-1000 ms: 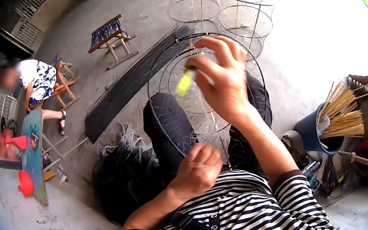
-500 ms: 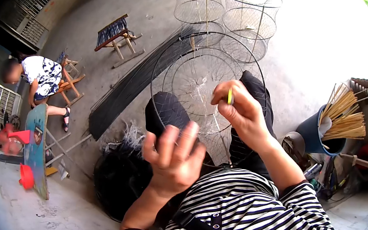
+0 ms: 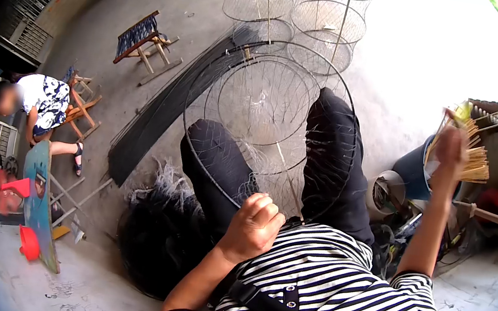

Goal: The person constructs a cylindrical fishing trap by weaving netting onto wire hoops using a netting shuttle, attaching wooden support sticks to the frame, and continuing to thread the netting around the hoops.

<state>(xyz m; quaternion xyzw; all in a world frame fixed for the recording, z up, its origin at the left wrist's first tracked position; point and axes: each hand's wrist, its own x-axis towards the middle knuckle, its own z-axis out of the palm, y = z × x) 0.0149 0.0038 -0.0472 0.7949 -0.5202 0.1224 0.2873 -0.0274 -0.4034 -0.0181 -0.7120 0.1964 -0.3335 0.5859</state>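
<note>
A round net cage with black wire hoops (image 3: 350, 116) rests across the dark-trousered knees. My left hand (image 3: 253, 227) is closed in a fist at the near rim of the hoop; what its fingers pinch is too small to tell. Far to the right, my right hand (image 3: 452, 147) is raised in front of the blue bucket (image 3: 414, 164), blurred by motion. A yellow-green object (image 3: 463, 111) shows at its fingertips. Fine pale thread hangs about the netting inside the hoops.
Light wooden sticks (image 3: 475, 165) stand in the bucket. More net cages (image 3: 328, 19) and a bundle of black rods (image 3: 162, 110) lie ahead. A folding stool (image 3: 143, 43), a seated person (image 3: 44, 100) and a teal board (image 3: 39, 204) are at the left.
My right hand has swung from above the net far out to the right with the yellow-green object. My left hand, spread half a second ago, has closed at the hoop's near rim.
</note>
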